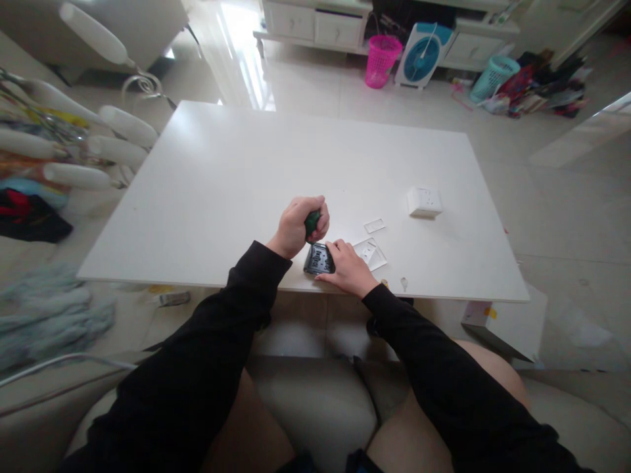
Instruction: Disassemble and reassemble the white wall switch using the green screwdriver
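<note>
My left hand (297,225) is closed in a fist round the green handle of a screwdriver (311,223), held upright over a dark socket module (319,259) lying near the front edge of the white table (221,177). My right hand (348,268) presses down on that module and holds it in place, fingers curled over its right side. Just right of my right hand lies a white cover plate (372,253), partly hidden by the hand. A small white rectangular piece (374,225) lies behind it.
A complete white wall socket (424,202) stands further right on the table. Two small screws (403,283) lie at the front edge. On the floor beyond are a pink basket (382,60), a blue fan (421,56) and a teal basket (493,77). A white drying rack (98,141) stands left.
</note>
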The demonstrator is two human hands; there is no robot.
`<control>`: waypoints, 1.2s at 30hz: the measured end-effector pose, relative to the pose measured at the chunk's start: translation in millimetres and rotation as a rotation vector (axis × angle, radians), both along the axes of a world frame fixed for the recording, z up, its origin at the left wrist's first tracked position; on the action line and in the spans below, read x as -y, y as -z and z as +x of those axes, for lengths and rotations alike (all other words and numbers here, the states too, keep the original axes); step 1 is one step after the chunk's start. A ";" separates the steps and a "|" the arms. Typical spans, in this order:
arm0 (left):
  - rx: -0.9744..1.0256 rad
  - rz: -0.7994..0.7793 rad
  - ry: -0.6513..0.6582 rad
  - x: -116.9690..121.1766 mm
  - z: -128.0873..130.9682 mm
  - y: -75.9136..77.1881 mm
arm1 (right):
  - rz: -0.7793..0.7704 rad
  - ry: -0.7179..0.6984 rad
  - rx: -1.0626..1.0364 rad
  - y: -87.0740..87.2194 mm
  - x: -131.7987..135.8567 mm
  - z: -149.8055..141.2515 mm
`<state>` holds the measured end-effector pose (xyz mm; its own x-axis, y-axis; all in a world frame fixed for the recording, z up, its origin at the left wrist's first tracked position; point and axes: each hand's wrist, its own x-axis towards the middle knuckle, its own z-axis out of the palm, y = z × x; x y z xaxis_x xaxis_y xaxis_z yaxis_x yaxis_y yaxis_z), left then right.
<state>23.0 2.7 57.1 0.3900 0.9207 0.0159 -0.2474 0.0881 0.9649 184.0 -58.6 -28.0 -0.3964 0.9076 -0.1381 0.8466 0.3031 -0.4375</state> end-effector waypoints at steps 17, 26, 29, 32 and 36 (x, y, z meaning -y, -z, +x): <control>-0.023 0.066 0.267 -0.3 1.6 2.8 | -0.003 -0.001 -0.066 3.6 -2.8 1.5; 0.076 0.088 0.010 -3.6 -1.6 8.4 | -0.038 -0.014 -0.226 8.0 -10.1 10.2; 0.081 0.084 -0.019 -3.6 -3.5 8.9 | -0.040 -0.010 -0.244 9.2 -10.6 10.5; 0.079 0.127 -0.069 -3.7 -2.1 10.7 | -0.039 -0.016 -0.243 10.2 -10.4 10.3; 0.097 0.179 -0.177 -0.6 2.0 11.9 | -0.040 -0.016 -0.252 12.1 -10.6 10.9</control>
<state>25.0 3.3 45.2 0.2123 0.9534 0.2141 -0.3356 -0.1347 0.9323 194.8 -48.0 -40.1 -0.4370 0.8968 -0.0694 0.7047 0.2935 -0.6460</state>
